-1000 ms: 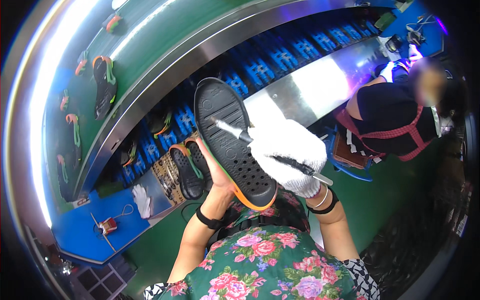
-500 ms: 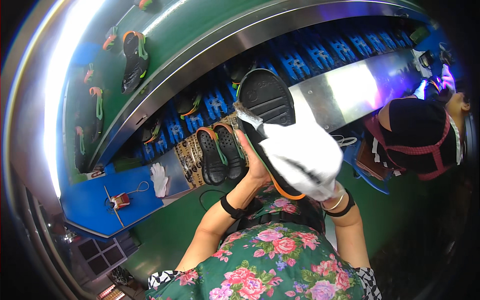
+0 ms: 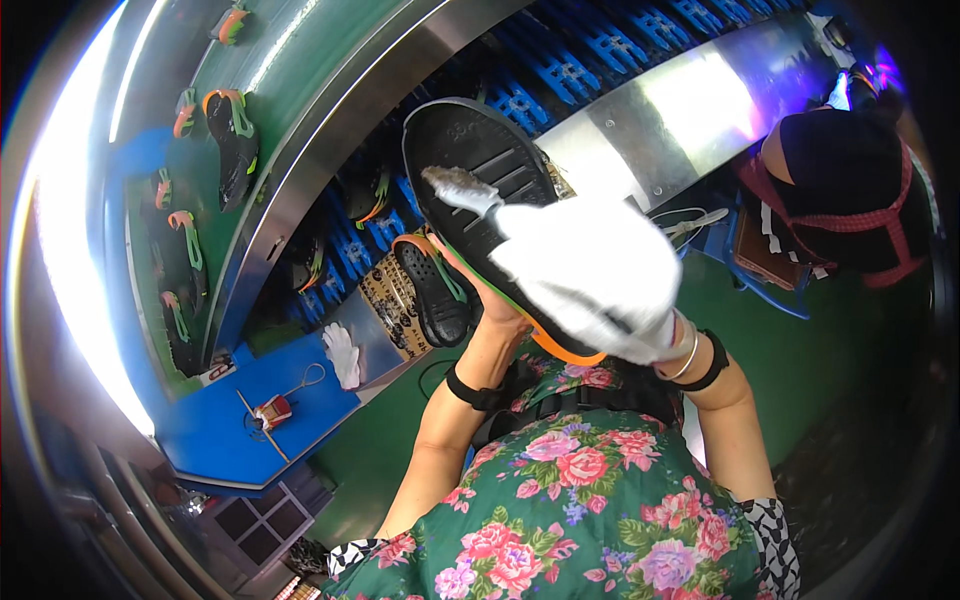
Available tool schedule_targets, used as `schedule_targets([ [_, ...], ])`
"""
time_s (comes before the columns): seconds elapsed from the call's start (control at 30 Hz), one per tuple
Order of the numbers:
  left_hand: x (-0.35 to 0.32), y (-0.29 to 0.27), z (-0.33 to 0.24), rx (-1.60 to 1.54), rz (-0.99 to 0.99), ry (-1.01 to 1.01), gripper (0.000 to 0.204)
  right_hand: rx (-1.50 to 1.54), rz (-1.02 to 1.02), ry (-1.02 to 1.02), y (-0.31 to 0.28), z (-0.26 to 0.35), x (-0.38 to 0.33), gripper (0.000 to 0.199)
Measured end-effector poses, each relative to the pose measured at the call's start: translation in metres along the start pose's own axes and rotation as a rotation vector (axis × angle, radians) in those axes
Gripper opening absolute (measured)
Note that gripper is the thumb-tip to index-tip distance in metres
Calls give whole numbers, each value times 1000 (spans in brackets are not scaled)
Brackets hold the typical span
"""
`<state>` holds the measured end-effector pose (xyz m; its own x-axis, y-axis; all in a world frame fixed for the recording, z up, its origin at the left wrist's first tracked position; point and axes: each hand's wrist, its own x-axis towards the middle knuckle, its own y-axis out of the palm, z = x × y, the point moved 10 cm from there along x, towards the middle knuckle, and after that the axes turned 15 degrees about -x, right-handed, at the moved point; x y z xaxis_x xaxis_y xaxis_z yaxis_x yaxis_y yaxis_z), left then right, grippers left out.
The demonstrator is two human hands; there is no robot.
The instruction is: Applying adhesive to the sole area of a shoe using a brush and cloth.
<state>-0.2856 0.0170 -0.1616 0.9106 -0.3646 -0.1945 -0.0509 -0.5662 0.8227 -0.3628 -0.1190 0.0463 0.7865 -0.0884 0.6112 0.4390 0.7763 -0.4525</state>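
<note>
My bare left hand [image 3: 482,292] is wrapped round the side of a black clog [image 3: 478,128], largely hidden under it. The clog's ridged sole faces up, its toe end points away from me, and an orange strap [image 3: 565,347] shows at the near end. Over the sole is my right hand [image 3: 600,275], closed in a white glove. From it sticks a brush-like tool [image 3: 460,188] with a grey-brown tip over the sole's left half; whether the tip touches is unclear. Behind my left hand, another black clog [image 3: 440,305] with an orange and green strap lies on the taped bench.
A white glove [image 3: 342,355] lies by a blue table [image 3: 215,425], which carries a small red object [image 3: 272,412]. Ahead runs a rack of blue holders [image 3: 565,78] beside a metal ledge [image 3: 610,150]. Clogs [image 3: 232,150] sit on the green surface beyond. A co-worker [image 3: 835,190] sits at right.
The clog has moved left in view, hiding more of the bench clogs. The tool tip has gone from the sole's left edge to farther in over it. The whole view has also turned a little.
</note>
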Motion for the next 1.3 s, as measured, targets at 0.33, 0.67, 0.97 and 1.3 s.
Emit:
schedule_targets([
  [0.33,-6,-37,23,-298,102,-260,79,-43,-214,-193,-4,0,-17,30],
  [0.67,9,12,7,248,59,-149,104,-26,-44,-120,9,-5,-14,32],
  [0.97,17,62,23,-180,533,-474,67,0,20,-165,9,-9,-19,29],
  [1.3,19,88,12,-255,426,-295,58,82,36,-54,12,-14,-33,28],
])
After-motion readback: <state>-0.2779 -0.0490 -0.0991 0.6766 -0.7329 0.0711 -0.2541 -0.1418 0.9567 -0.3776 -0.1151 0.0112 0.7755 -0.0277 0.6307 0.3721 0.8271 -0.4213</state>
